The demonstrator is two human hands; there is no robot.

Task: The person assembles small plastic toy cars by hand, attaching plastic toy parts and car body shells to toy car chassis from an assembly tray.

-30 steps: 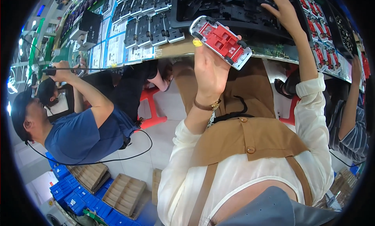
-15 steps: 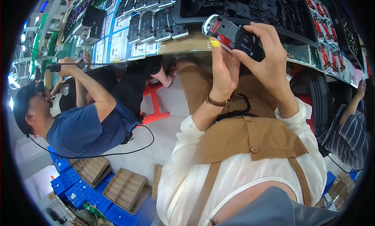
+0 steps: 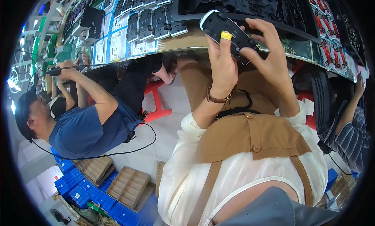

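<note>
A toy car (image 3: 218, 26) with a white rim is tilted above the near table edge, its black underside toward me. My left hand (image 3: 223, 67) is closed around it, the thumb with a yellow wrap (image 3: 226, 35) pressed on the underside. At the car's lower right end is my right hand (image 3: 269, 56), its fingers spread and its thumb lying against that end. Just beyond is a black tray (image 3: 183, 18) heaped with black plastic parts. To its left, several white and black toy car pieces (image 3: 159, 24) lie in rows.
Red toy cars (image 3: 327, 40) stand in rows on the table's right. A black box (image 3: 90, 24) is farther left. A person in a blue shirt (image 3: 80, 130) sits at my left, another in a striped sleeve (image 3: 351, 132) at right. Blue bins (image 3: 78, 187) lie behind.
The black base, held apart in my right hand before, now lies over the car body. The car has turned underside toward me, and my right fingers have spread away from it.
</note>
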